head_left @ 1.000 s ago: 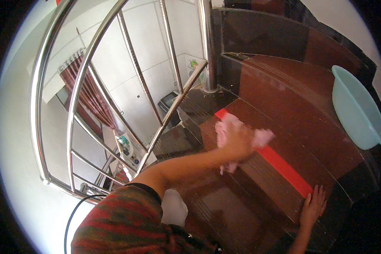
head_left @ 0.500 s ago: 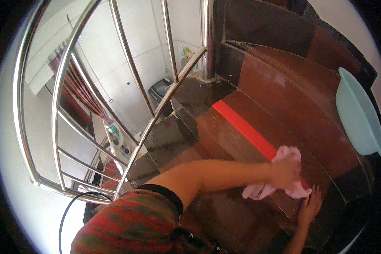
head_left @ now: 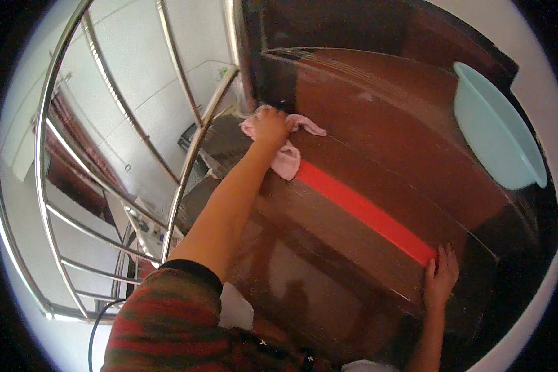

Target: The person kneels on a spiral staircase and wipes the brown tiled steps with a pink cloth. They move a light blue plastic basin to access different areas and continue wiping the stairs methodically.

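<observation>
My left hand [head_left: 270,128] is closed on a pink cloth [head_left: 287,162], pressing it onto the stair step at the foot of the railing post. Parts of the cloth stick out on both sides of the hand, and one fold lies over the far end of a red strip [head_left: 366,214]. This strip runs along the step's edge. At its near end, my right hand [head_left: 441,277] lies on the step with fingers stretched out, holding nothing.
A pale blue basin [head_left: 499,133] stands on the higher step at right. Steel railing [head_left: 191,152] curves along the left side, with a lower level behind it. Dark brown steps [head_left: 397,136] with black borders rise toward the far right. A thin black cable [head_left: 93,335] loops at lower left.
My left hand has swept the pink cloth from beside my right hand along the red strip to the railing post. My right hand stays at the strip's near end. The view has shifted.
</observation>
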A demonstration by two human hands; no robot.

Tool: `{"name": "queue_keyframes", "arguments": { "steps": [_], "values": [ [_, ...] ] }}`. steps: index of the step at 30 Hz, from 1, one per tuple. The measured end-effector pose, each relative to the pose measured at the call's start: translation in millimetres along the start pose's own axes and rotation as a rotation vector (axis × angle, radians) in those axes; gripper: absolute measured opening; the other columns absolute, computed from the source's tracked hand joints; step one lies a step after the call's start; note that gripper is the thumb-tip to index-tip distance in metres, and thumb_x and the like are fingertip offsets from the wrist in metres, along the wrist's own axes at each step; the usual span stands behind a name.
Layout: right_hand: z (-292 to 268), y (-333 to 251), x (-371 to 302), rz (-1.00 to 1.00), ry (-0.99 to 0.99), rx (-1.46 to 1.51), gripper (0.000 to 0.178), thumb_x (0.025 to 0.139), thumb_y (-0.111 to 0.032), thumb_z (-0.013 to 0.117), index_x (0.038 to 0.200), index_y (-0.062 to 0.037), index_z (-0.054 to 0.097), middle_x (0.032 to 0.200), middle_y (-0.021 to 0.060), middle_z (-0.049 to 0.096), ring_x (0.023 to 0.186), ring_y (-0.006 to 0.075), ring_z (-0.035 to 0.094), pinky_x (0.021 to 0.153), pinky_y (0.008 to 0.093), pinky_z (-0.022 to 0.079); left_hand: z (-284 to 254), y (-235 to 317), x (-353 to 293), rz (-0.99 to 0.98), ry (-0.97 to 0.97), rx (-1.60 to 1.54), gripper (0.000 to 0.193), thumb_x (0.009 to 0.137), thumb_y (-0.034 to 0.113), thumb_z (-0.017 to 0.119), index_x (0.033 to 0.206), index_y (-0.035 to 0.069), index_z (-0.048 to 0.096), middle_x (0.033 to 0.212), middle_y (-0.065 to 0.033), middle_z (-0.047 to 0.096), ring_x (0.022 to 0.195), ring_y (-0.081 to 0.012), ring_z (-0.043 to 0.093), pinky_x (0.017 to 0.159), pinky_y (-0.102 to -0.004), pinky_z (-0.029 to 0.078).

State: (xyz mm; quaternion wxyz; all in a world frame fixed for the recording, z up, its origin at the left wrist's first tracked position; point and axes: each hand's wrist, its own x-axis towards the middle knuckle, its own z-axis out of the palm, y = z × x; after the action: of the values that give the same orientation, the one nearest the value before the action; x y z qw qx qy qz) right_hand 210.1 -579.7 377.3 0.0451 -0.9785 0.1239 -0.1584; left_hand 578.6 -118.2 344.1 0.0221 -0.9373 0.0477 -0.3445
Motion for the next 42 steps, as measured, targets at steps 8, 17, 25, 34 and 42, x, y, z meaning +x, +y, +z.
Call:
{"name": "queue_keyframes", "arguments": {
  "steps": [8,17,25,34,42],
  "values": [
    [-10.1,-11.6,-1.3,0.048,0.015,-0.012,0.042,0.094,-0.026,0.051,0.132,-0.0092,0.053,0.144,0.0126,0.045,0.134,0.0335,0.038,0.112,0.0525,0.022,-59.1,105.6,-14.2,-0.014,-0.439,0.052,0.041,0.087,0.045,0.054,0.106,0.012,0.068,0.116,-0.0108,0.062,0.115,-0.0352,0.05,0.09,-0.0639,0.034],
    [1.2,4.5,-3.9,0.075,0.134,0.194,0.047,0.088,-0.019,0.058,0.13,0.0,0.05,0.136,0.0195,0.051,0.129,0.0369,0.042,0.111,0.0499,0.026,-196.9,365.7,-114.9,0.575,-0.45,-0.807,0.04,0.086,0.029,0.058,0.12,0.007,0.062,0.119,-0.018,0.06,0.114,-0.0348,0.053,0.101,-0.0527,0.035],
    [12.7,16.8,-4.7,0.209,0.469,0.433,0.046,0.081,0.0,0.056,0.126,0.0056,0.049,0.136,0.025,0.046,0.127,0.0426,0.042,0.109,0.0485,0.031,-161.7,280.1,-68.3,0.397,-0.347,-0.79,0.041,0.093,0.033,0.053,0.124,0.007,0.059,0.133,-0.0187,0.051,0.118,-0.0384,0.051,0.102,-0.05,0.039],
    [-13.6,-17.0,6.1,-0.014,0.227,0.337,0.054,0.08,-0.021,0.067,0.129,-0.0071,0.053,0.14,0.0238,0.042,0.131,0.0396,0.037,0.104,0.0518,0.033,-128.3,213.9,-74.4,0.275,-0.503,-0.385,0.069,0.094,0.055,0.04,0.147,0.01,0.034,0.154,-0.0138,0.028,0.142,-0.0372,0.024,0.115,-0.0548,0.016],
    [3.5,-105.2,22.6,-0.271,0.016,0.173,0.059,0.084,-0.041,0.064,0.137,-0.0229,0.049,0.151,0.0202,0.026,0.137,0.0444,0.024,0.106,0.062,0.026,-130.3,210.2,-76.9,0.256,-0.447,-0.458,0.06,0.095,0.048,0.042,0.143,0.011,0.042,0.152,-0.0129,0.033,0.14,-0.0359,0.028,0.115,-0.0541,0.016]
  ]
}}
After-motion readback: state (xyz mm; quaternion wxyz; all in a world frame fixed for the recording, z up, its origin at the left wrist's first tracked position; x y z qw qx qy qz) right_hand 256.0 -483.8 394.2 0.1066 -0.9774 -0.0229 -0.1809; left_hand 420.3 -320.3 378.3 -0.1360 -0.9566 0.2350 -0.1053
